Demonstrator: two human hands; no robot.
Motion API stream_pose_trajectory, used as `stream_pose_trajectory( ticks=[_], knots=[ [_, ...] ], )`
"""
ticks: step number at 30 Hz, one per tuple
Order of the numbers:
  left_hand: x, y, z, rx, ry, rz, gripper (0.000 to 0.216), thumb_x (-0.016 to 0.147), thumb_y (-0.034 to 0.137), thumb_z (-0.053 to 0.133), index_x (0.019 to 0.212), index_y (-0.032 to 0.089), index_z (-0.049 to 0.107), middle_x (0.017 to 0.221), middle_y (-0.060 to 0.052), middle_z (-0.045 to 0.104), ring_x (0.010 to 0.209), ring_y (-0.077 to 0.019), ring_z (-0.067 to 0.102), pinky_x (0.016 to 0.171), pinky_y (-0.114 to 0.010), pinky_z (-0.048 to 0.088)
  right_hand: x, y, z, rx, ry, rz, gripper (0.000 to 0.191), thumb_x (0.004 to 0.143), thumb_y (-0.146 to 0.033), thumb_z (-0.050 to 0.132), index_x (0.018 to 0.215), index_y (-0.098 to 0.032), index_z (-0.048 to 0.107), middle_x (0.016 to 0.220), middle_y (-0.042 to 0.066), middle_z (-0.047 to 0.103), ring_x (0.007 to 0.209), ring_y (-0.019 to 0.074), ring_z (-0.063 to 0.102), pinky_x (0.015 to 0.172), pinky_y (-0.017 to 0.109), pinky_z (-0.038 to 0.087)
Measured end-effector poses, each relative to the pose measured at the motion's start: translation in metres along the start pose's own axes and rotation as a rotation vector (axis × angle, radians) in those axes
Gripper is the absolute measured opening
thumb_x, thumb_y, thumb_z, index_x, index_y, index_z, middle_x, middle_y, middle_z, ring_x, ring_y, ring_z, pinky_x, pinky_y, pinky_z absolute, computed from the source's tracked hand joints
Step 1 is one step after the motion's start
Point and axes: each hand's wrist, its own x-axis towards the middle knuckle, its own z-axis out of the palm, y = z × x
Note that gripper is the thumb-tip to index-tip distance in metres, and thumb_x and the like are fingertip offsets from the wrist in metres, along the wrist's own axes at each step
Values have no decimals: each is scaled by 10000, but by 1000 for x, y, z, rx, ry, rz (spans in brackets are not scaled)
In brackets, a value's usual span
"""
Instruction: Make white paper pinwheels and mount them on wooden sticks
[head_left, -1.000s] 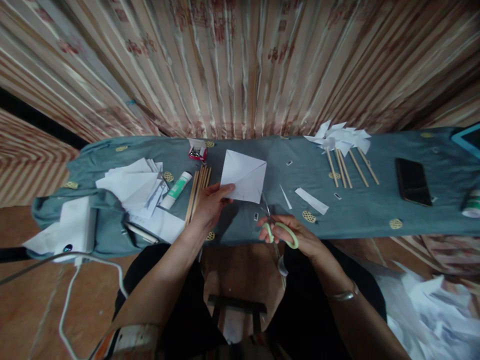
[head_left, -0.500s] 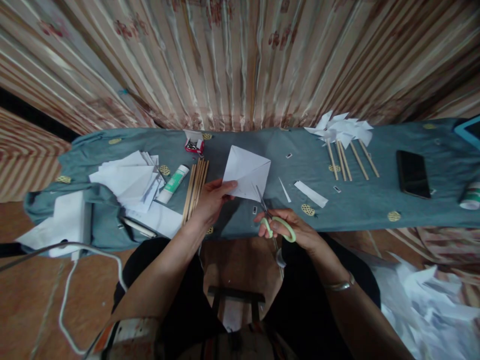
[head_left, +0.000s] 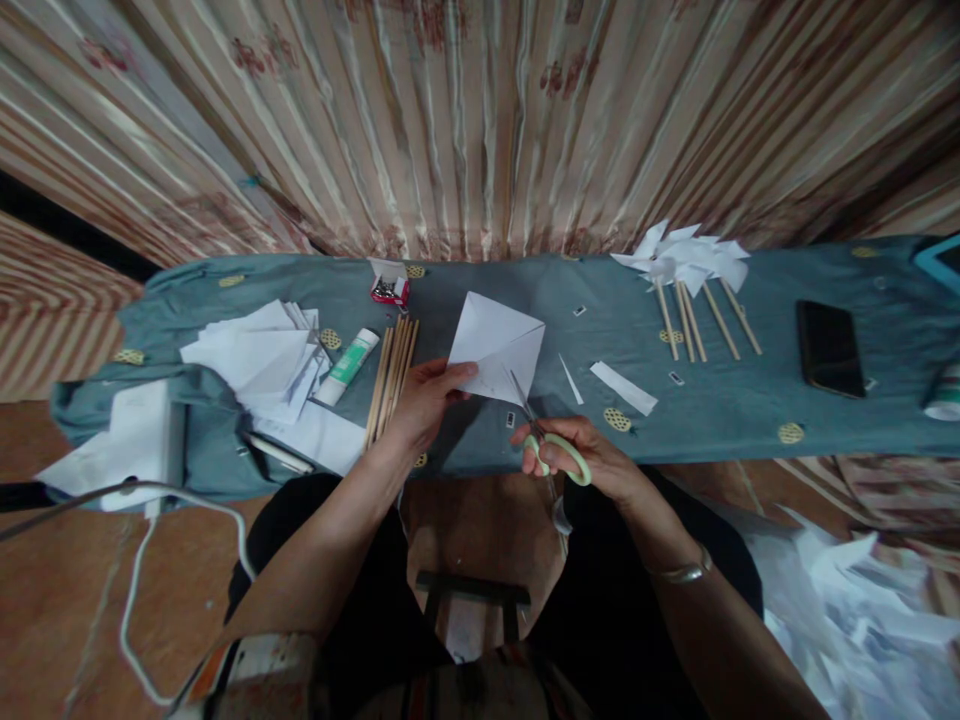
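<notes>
A creased white square of paper [head_left: 497, 335] is pinched at its lower left corner by my left hand [head_left: 433, 398], thumb on top. In my right hand [head_left: 574, 452] is a pair of scissors [head_left: 559, 455] with pale green handles, fingers through the loops. The blades lie over the paper's lower right part; how far they are parted is hard to see. Right of the paper lie a thin white sliver [head_left: 570, 379] and a wider paper strip [head_left: 624, 388]. Wooden sticks [head_left: 391, 380] lie side by side just left of my left hand.
A glue stick [head_left: 348, 367], a stack of white paper [head_left: 255, 355] and a red box of small metal pins [head_left: 389, 285] lie to the left. Paper pinwheels on sticks [head_left: 686, 262] and a black phone [head_left: 830, 348] lie right. A white plastic bag [head_left: 855, 620] holds more folded paper.
Both hands, the paper and the scissors stay almost in place. The whole view shifts very slightly, and the scissor blades sit a touch differently on the paper.
</notes>
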Motion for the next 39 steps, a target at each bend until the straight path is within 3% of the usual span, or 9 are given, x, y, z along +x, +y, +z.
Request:
stream_pose_trajectory(
  ticks=[21,32,39],
  knots=[
    [1,1,-1,2,31,11,333,453,349,907,654,149,731,673,-17,681,600,-93,562,526,-204,421,3,6,1,47,69,23,475,660,-517,841,911,-140,697,617,-10,649,524,93,593,509,216,480],
    [-1,-5,2,32,1,0,304,487,349,892,659,152,737,696,-26,697,618,-103,577,543,-216,418,4,3,2,35,76,10,506,638,-560,841,906,-157,695,664,-11,642,586,106,609,572,238,517],
    [-1,-5,2,35,15,-10,340,452,371,901,663,158,740,697,-30,702,623,-114,577,547,-226,412,5,6,2,87,104,19,455,623,-512,866,861,-157,709,609,-30,633,517,84,586,522,219,510]
  ],
)
